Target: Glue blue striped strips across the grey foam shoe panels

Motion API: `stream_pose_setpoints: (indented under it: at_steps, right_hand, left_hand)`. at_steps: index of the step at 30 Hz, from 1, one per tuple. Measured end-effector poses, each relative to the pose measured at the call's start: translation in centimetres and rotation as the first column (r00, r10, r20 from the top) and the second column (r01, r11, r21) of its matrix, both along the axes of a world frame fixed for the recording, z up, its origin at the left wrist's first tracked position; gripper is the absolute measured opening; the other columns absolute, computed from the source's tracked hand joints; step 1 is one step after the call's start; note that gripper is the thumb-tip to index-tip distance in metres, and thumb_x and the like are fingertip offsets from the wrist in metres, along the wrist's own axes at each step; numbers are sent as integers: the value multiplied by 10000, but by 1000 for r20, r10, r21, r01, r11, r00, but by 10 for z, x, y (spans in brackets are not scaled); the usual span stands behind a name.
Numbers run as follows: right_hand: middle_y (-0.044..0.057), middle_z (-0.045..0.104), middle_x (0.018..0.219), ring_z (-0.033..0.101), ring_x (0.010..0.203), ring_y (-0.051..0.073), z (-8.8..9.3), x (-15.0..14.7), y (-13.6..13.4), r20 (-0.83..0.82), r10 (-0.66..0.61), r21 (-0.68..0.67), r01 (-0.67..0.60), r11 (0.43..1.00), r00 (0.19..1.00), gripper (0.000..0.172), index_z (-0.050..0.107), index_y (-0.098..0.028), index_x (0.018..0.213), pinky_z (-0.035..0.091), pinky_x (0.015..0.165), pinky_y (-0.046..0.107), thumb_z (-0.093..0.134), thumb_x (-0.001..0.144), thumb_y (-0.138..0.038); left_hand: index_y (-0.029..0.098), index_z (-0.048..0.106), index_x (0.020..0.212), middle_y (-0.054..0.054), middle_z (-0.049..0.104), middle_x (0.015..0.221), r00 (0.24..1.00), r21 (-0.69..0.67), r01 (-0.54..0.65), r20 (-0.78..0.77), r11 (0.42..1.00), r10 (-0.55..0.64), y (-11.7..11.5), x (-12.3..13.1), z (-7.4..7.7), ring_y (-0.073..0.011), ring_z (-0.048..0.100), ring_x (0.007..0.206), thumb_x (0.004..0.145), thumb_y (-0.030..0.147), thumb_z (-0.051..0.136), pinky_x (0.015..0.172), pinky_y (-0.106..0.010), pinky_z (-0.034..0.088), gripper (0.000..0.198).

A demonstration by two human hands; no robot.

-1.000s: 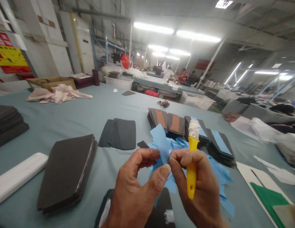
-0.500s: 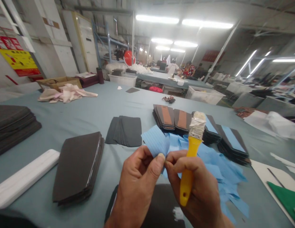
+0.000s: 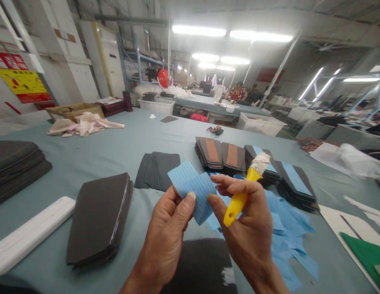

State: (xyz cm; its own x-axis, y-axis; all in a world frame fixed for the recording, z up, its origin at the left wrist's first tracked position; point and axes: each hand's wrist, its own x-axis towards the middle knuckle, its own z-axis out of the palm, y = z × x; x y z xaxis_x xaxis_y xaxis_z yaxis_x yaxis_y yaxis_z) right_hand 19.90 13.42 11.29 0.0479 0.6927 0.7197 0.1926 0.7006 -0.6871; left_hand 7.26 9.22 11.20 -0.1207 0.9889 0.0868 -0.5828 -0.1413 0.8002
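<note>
My left hand [image 3: 165,232] pinches a ribbed blue paper strip [image 3: 191,190] between thumb and fingers. My right hand [image 3: 248,216] grips a yellow-handled brush [image 3: 239,202], whose bristles are wrapped in tape, and its thumb presses the strip's right edge. Loose blue scraps [image 3: 288,237] lie under and right of that hand. Just beyond my hands are stacked dark panels with tan strips [image 3: 212,153] and others with blue strips [image 3: 296,183]. A dark panel stack [image 3: 99,218] lies to the left, and another dark piece [image 3: 202,265] lies below my hands.
The grey-blue covered table [image 3: 95,153] also holds a white foam bar [image 3: 33,232], more dark stacks [image 3: 15,171], pink fabric [image 3: 86,125] and a green sheet [image 3: 364,257]. A white crate [image 3: 260,124] stands beyond its far edge. A co-worker [image 3: 235,93] sits farther back.
The blue strip has risen and moved left, away from the scraps. The brush has tilted from nearly upright to a slant, bristles toward the upper right.
</note>
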Motion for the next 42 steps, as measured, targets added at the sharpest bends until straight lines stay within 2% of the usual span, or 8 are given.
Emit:
stream_pose_setpoints:
  at_steps: [6,10,16,23,27,35,38,42]
  right_hand:
    - [-31,690,784,624,621,120,8,2,7,-25,92,-113,-95,989,995,235,524,-260,866,520,552,227,741,956,-277]
    - [-37,663,778,586,609,108,3,3,14,-33,106,-125,-109,986,994,242,514,-260,861,485,537,216,732,961,-295]
    - [-32,691,783,618,640,122,-6,10,25,2,68,-138,-67,988,998,231,525,-260,869,509,578,238,728,963,-316]
    - [-6,702,862,659,755,165,-12,44,61,99,-81,-93,90,992,992,258,529,-264,898,537,694,303,737,958,-404]
    - [-16,676,824,599,690,153,-24,70,90,215,-150,-88,172,981,965,214,540,-257,898,487,658,297,677,965,-407]
    - [-13,715,780,625,682,174,-49,88,121,535,-36,-136,128,982,844,47,637,-258,872,413,658,292,631,827,-250]
    - [11,738,793,671,771,226,-48,92,129,584,-95,-117,199,973,806,82,650,-261,863,424,698,316,654,794,-217]
    - [63,796,1009,739,948,274,-33,99,124,525,-223,-74,305,949,821,48,590,-256,881,511,822,386,638,879,-251]
  left_hand:
    - [187,768,1093,-52,814,953,992,-42,-95,-81,995,91,8,1,-7,-176,736,797,888,486,847,765,-282,608,371]
    - [157,761,915,-33,780,799,973,-58,-193,-139,980,183,16,2,-9,-135,662,662,829,519,878,660,-246,564,390]
    - [177,720,822,-23,772,759,972,-86,-200,-142,976,187,24,5,-12,-175,715,680,800,526,883,687,-299,614,386]
    - [202,767,914,6,772,796,928,-101,-325,-224,940,297,27,-9,-21,-142,702,714,815,531,887,676,-231,590,364]
    - [214,763,900,20,757,776,908,-98,-372,-243,923,340,29,-16,-23,-142,676,654,787,538,905,621,-236,585,372]
    - [229,782,1022,37,731,786,837,-53,-404,-425,913,346,22,-18,-32,-115,620,672,859,529,865,621,-192,526,351]
    - [249,775,1078,36,767,845,855,-91,-372,-422,924,302,16,-16,-33,-127,658,672,866,519,865,608,-210,543,355]
    - [260,774,1046,22,811,918,877,-106,-336,-398,936,270,9,-12,-30,-173,746,785,847,516,886,710,-250,627,342]
